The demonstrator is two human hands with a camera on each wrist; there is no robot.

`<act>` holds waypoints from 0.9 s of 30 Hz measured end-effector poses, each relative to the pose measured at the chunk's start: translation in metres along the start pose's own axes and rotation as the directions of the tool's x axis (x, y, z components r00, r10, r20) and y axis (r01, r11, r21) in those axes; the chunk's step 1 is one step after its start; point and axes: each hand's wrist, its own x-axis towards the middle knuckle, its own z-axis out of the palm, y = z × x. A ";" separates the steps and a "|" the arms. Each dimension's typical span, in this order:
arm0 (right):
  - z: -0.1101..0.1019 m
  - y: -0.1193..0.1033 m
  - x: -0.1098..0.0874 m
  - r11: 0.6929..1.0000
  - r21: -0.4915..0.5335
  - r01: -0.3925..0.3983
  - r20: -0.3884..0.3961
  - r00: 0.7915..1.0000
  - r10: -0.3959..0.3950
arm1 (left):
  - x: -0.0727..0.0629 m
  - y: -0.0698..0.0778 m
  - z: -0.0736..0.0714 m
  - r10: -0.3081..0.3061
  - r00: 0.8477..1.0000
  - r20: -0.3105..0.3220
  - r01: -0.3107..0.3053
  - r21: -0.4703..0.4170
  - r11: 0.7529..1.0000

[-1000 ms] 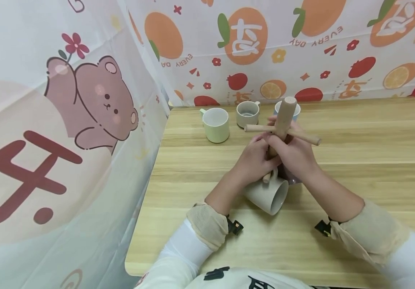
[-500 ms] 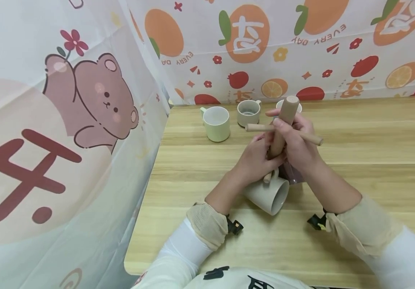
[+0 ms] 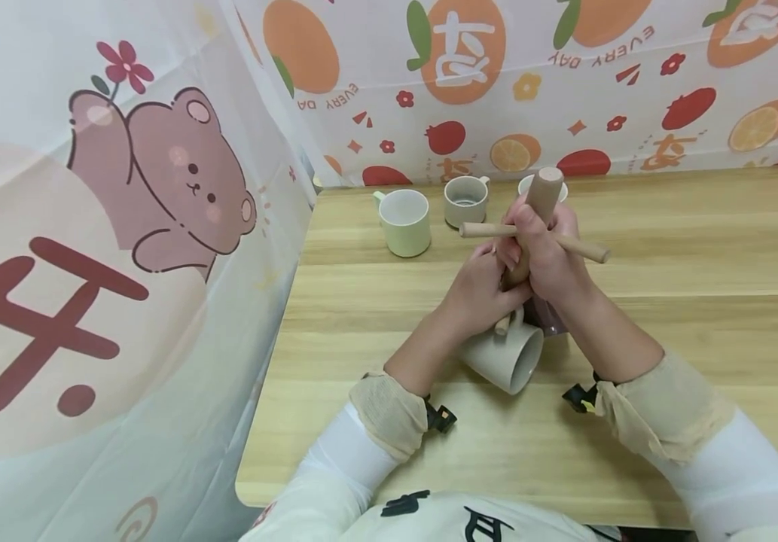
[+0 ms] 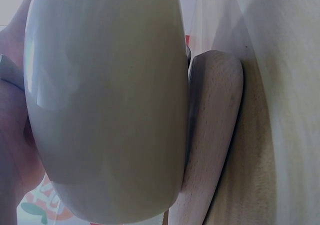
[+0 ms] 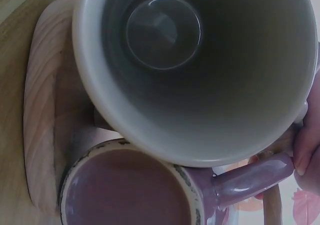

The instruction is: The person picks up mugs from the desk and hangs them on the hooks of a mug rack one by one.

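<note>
A wooden mug rack (image 3: pixel 544 196) with crossing pegs stands mid-table, its base (image 4: pixel 215 125) flat on the tabletop. My left hand (image 3: pixel 473 297) holds the lower post, thumb in front of it. Higher up, close to the crossing pegs, my right hand (image 3: pixel 554 260) grips the post with its thumb across the front. A beige mug (image 3: pixel 493 357) hangs sideways by its handle on a low peg, its mouth to the right. Beside it is a purple mug (image 5: pixel 127 190), its handle near the fingers in the right wrist view and mostly covered by my right hand in the head view.
Along the back of the table (image 3: pixel 687 301) stand a pale green mug (image 3: pixel 405 226), a small grey cup (image 3: pixel 465 203) and a white mug (image 3: pixel 526 184) partly behind the rack. A fruit-print cloth (image 3: pixel 578 75) hangs behind, and a bear-print cloth (image 3: pixel 178 188) at the left.
My right hand has moved up the post and its thumb now lies across it near the crossing pegs. My left hand and the beige mug stay about where they were.
</note>
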 end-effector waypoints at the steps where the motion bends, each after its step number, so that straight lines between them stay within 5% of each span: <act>1: 0.000 -0.001 0.001 1.000 0.001 0.004 0.005 1.000 -0.004 | 0.001 0.000 -0.001 0.003 1.000 0.000 -0.003 0.005 1.000; 8: 0.000 -0.004 0.004 0.999 0.035 -0.017 0.026 1.000 0.016 | 0.002 0.001 -0.001 0.009 1.000 -0.009 -0.008 0.029 1.000; 17: -0.011 -0.007 0.004 0.976 0.143 -0.167 0.083 0.984 0.156 | -0.002 0.008 0.012 0.053 0.993 -0.101 -0.032 0.196 0.980; 22: -0.018 -0.010 0.007 0.952 0.205 -0.226 0.169 0.967 0.193 | -0.004 0.011 0.014 0.082 0.989 -0.127 -0.044 0.278 0.959; 27: -0.025 -0.012 0.013 0.917 0.310 -0.251 0.324 0.935 0.147 | -0.004 0.011 0.013 0.100 0.986 -0.135 -0.051 0.323 0.945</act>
